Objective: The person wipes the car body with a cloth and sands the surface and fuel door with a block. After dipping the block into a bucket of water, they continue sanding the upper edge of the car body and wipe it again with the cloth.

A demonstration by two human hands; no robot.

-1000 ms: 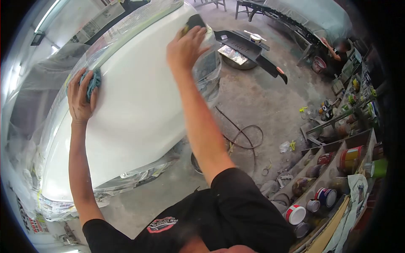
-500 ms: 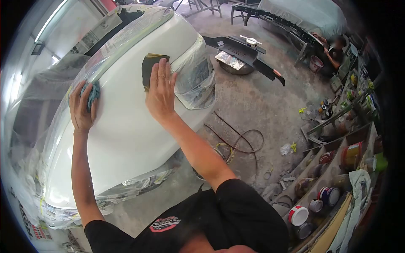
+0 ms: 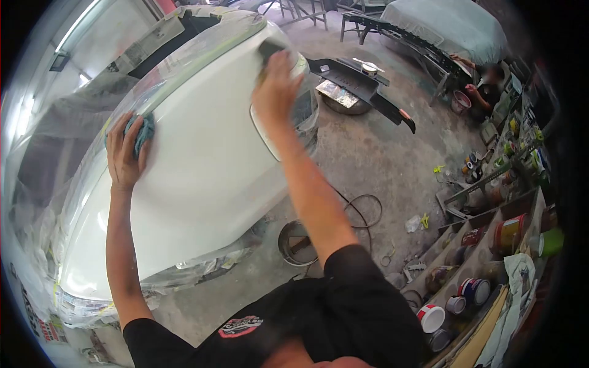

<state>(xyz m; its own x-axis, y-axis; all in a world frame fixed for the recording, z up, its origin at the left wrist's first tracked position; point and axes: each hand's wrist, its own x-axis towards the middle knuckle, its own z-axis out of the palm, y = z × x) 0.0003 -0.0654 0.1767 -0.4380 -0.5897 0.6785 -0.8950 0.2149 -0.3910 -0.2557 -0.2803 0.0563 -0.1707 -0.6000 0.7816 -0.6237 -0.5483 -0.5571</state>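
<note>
A white car body panel (image 3: 190,165) fills the left and middle, with plastic film and paper masking around its edges. On its left part my left hand (image 3: 127,150) is curled over a crumpled blue-green cloth (image 3: 145,134). My right hand (image 3: 276,89), blurred by motion, is at the panel's upper right beside the masked lamp area. Under its fingers is a dark sanding sheet (image 3: 270,48), flat against the white surface.
A black bumper (image 3: 350,76) lies on a round stand to the right. A person (image 3: 488,89) sits at the upper right by a bucket (image 3: 461,102). Shelves with paint cans (image 3: 509,233) line the lower right. A hose (image 3: 368,211) and a round basin (image 3: 297,243) are on the floor.
My right hand has moved up and to the right over the panel with the dark sheet. My left hand and its cloth appear slightly further right. The basin is now more exposed.
</note>
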